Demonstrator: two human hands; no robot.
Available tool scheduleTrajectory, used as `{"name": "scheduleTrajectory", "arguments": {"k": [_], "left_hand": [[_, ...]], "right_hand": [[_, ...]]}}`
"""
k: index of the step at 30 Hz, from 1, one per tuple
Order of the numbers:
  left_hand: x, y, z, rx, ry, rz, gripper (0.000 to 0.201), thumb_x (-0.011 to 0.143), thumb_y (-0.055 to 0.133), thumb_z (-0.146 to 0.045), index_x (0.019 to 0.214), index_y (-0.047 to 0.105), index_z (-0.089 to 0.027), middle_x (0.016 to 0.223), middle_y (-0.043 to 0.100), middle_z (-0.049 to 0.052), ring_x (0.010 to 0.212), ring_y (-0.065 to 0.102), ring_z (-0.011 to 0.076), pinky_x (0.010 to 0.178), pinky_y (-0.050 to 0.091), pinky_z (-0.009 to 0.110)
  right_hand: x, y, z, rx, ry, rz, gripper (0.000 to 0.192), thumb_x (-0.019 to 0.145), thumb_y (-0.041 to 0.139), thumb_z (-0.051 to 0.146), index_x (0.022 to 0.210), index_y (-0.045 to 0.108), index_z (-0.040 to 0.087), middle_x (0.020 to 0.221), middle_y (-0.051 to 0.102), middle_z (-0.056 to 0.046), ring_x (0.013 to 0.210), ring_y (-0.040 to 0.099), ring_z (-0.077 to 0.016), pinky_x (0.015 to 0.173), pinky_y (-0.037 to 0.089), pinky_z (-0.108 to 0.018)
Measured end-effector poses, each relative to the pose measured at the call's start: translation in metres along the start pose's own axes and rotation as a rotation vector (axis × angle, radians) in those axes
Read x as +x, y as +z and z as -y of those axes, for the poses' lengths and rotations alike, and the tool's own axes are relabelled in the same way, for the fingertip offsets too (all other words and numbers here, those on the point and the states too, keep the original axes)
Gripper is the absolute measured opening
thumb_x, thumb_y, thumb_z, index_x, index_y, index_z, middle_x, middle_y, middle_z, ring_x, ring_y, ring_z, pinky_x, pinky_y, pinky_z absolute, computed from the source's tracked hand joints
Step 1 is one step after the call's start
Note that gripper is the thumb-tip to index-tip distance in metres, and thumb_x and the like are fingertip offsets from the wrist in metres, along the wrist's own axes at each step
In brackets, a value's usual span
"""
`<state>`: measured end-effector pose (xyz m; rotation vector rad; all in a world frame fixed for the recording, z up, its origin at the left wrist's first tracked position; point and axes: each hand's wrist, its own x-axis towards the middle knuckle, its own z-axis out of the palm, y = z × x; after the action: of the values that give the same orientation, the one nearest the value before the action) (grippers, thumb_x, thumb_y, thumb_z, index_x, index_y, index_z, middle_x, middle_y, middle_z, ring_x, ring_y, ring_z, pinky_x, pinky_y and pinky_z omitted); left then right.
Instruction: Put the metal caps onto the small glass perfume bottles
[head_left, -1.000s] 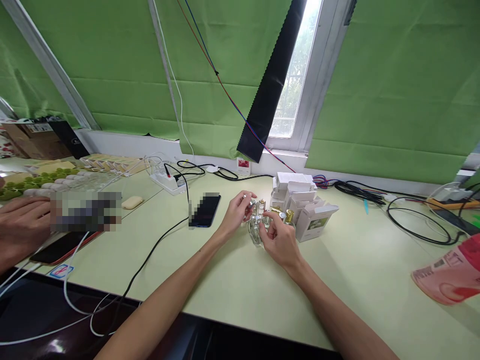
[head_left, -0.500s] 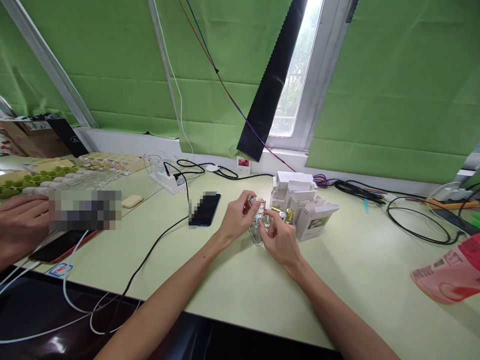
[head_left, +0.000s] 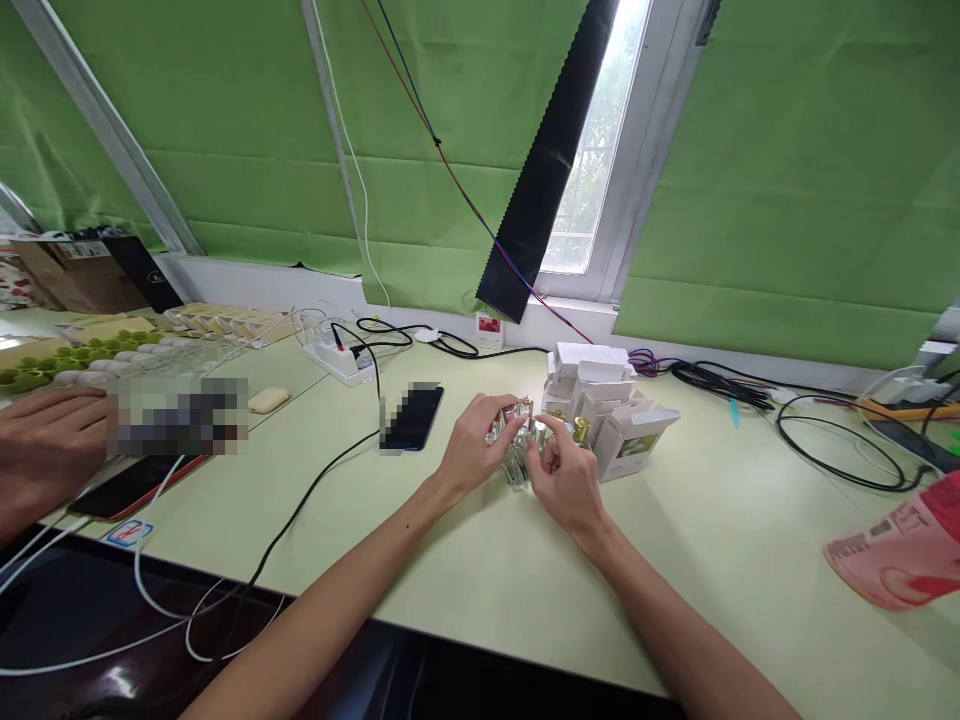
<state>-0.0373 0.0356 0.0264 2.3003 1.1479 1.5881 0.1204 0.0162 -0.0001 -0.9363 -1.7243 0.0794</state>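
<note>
A small clear glass bottle (head_left: 516, 462) stands on the pale green surface (head_left: 697, 540), pinched between both hands. The left hand (head_left: 474, 452) has its grip closed around the bottle's side; the right hand (head_left: 564, 478) has its grip closed near the neck. Gold-capped bottles (head_left: 579, 430) and white boxes (head_left: 615, 415) crowd just behind, so a slipped finger could well topple them. A phone (head_left: 414, 417) lies nearby.

Both bare forearms are stretched forward from the near edge and converge toward the middle. The left hand (head_left: 471, 452) is curled, its fingers bent inward with thumb and fingertips pinched. The right hand (head_left: 564, 478) is held just beside it, fingers likewise curled and pinched together.
</note>
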Motion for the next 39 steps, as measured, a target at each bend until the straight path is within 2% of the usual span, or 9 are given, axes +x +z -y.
{"name": "scheduleTrajectory", "arguments": {"k": [3,7,26,34,39], "left_hand": [[-0.002,0.000,0.003,0.027,0.089,0.056,0.025,0.095,0.058,-0.029,0.118,0.061,-0.020,0.090,0.066,0.004,0.082,0.057,0.0167,0.073,0.048,0.030],[-0.002,0.000,0.005,0.031,0.137,0.078,0.027,0.093,0.061,-0.028,0.118,0.058,-0.020,0.092,0.064,0.005,0.086,0.060,0.0165,0.074,0.050,0.029],[-0.002,-0.002,0.009,0.043,0.136,0.104,0.026,0.091,0.064,-0.032,0.113,0.059,-0.019,0.096,0.065,0.005,0.089,0.063,0.0168,0.078,0.052,0.029],[-0.005,0.000,0.011,0.043,0.109,0.112,0.026,0.092,0.062,-0.032,0.115,0.060,-0.021,0.092,0.065,0.004,0.085,0.063,0.0162,0.076,0.052,0.029],[-0.006,0.000,0.012,0.041,0.111,0.146,0.027,0.092,0.062,-0.031,0.117,0.058,-0.021,0.095,0.065,0.004,0.086,0.064,0.0163,0.078,0.053,0.030]], "right_hand": [[0.000,0.000,-0.001,-0.009,0.008,-0.023,0.027,0.093,0.049,0.022,0.117,0.058,0.012,0.051,0.033,0.012,0.042,0.034,-0.0079,0.047,0.035,-0.018],[0.000,-0.001,-0.002,-0.004,0.029,-0.015,0.029,0.094,0.048,0.022,0.120,0.057,0.012,0.052,0.032,0.012,0.042,0.032,-0.0081,0.048,0.034,-0.018],[0.001,-0.001,0.000,0.004,0.021,0.012,0.035,0.095,0.046,0.021,0.128,0.056,0.012,0.053,0.031,0.011,0.043,0.032,-0.0076,0.048,0.035,-0.018],[0.001,-0.002,-0.001,0.026,0.000,0.067,0.039,0.096,0.041,0.018,0.130,0.060,0.016,0.052,0.041,0.009,0.043,0.036,-0.0080,0.049,0.035,-0.019],[0.004,-0.002,0.000,0.004,-0.030,0.019,0.033,0.097,0.043,0.020,0.121,0.066,0.016,0.057,0.053,0.004,0.046,0.044,-0.0091,0.052,0.040,-0.020]]}}
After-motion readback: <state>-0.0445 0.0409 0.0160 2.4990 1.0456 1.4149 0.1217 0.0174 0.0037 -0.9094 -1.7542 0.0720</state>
